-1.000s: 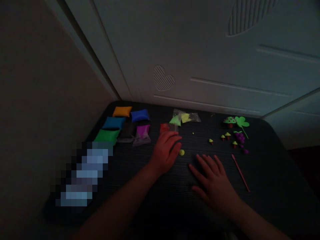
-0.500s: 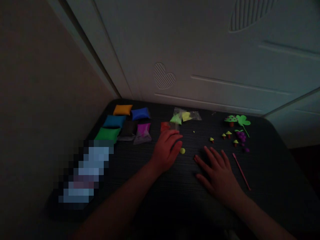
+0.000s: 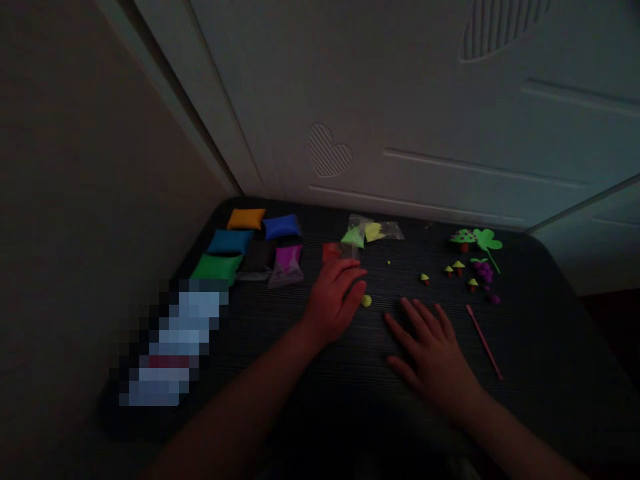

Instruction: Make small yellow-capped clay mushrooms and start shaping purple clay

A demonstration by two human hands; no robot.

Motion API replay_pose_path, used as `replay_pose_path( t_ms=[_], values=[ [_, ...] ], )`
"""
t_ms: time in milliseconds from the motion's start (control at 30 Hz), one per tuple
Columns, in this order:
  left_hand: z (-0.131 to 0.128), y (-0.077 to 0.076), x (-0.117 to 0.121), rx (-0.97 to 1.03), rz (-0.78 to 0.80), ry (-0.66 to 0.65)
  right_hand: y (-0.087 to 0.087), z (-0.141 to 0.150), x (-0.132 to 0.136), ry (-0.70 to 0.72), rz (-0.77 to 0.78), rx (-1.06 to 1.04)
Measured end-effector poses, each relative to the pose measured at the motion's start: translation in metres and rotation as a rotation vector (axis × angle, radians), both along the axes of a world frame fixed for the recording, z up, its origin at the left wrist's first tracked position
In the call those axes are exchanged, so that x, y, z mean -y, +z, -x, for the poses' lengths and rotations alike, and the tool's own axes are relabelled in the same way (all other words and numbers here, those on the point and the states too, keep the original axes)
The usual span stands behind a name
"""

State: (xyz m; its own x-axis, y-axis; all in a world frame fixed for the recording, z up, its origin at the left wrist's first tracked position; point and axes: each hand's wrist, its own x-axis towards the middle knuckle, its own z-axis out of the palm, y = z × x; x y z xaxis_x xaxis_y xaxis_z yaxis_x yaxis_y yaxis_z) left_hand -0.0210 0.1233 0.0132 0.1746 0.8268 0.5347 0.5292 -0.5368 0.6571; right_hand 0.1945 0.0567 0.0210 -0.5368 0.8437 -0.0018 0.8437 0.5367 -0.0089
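My left hand [image 3: 334, 300] rests on the dark table with loosely curved fingers, the thumb apart from them, and nothing visible in it. Just right of its thumb lies a small yellow clay ball [image 3: 367, 301]. Beyond the fingertips is a clear bag with red clay [image 3: 331, 251]. My right hand [image 3: 433, 350] is palm down with its fingers spread; whatever may lie under it is hidden. Above it stand tiny yellow-capped mushrooms [image 3: 459, 267], one of them tipped [image 3: 425, 279]. A pink modelling stick [image 3: 484, 341] lies to its right.
Several colored clay packets, such as the orange one [image 3: 247, 219] and the purple one [image 3: 289, 259], lie at left by a blurred-out bright panel [image 3: 185, 340]. Open bags of green clay [image 3: 354, 237] and yellow clay [image 3: 373, 231] lie behind. A green clover [image 3: 487, 240] and purple grapes [image 3: 483, 271] are at right.
My right hand has slid slightly left and toward me, still spread. My left hand and the clay pieces stay in place.
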Motion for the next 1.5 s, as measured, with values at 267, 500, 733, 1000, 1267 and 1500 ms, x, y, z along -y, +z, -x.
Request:
replay_pose_path(
  t_ms=[267,500,733,1000,1267,1500],
  values=[
    [-0.001,0.001,0.000,-0.004,0.002,0.009,0.001,0.002,0.002,0.036,0.020,0.002],
    [-0.001,0.001,0.001,0.002,-0.005,-0.013,0.000,0.005,0.003,0.064,0.042,-0.001],
    [-0.001,0.001,0.001,0.004,-0.009,-0.002,0.003,0.006,0.003,-0.009,0.005,-0.003],
    [-0.001,0.002,0.001,0.005,-0.006,0.000,0.001,0.004,0.001,-0.033,-0.006,0.001],
    [-0.002,0.001,0.000,0.013,-0.003,-0.002,0.003,0.007,0.001,-0.058,0.015,0.005],
    [-0.002,0.001,0.001,0.015,-0.001,-0.003,0.003,0.014,0.005,0.019,0.052,0.001]
  ],
)
